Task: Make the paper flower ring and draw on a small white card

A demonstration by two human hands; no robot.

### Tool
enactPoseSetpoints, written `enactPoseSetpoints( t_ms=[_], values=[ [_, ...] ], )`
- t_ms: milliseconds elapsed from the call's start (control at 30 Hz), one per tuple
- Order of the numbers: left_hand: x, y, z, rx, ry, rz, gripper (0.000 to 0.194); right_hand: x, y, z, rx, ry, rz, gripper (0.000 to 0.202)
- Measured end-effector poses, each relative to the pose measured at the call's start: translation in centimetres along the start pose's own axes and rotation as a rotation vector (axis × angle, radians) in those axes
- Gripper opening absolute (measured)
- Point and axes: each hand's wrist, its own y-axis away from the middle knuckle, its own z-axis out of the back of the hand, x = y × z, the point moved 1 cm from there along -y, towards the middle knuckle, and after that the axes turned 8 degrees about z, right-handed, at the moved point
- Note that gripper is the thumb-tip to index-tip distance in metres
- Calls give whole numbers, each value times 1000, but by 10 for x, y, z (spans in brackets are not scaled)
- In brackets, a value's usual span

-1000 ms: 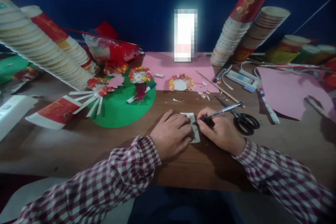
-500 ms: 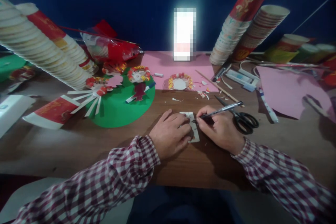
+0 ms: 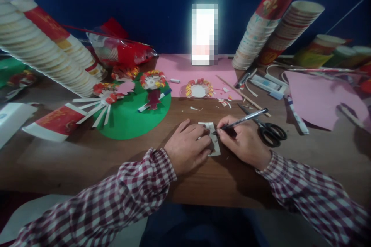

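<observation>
The right hand (image 3: pixel 242 139) grips a pen (image 3: pixel 249 117), its tip at a slip (image 3: pixel 215 147) on a table (image 3: pixel 72 162). The left hand (image 3: pixel 188 147) lies across the slip, fingers unclenched.

The brown wooden table (image 3: pixel 72 166) looks smooth, faintly sheened. Along its far edge, the crinkled clear-and-red plastic bag (image 3: pixel 124 51) is glossy, the rectangular pink paper sheet (image 3: pixel 174 65) matt. Nearer the front edge, the small pale paper strip (image 3: pixel 215 146) looks matt, the slim black plastic pen (image 3: pixel 244 118) shiny.
</observation>
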Motion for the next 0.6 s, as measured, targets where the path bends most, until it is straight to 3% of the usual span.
enactPoseSetpoints(
  t_ms=[600],
  values=[
    [-1,0,0,10,-2,3,16,1,-1,1,2,-1,6,5]
  ],
)
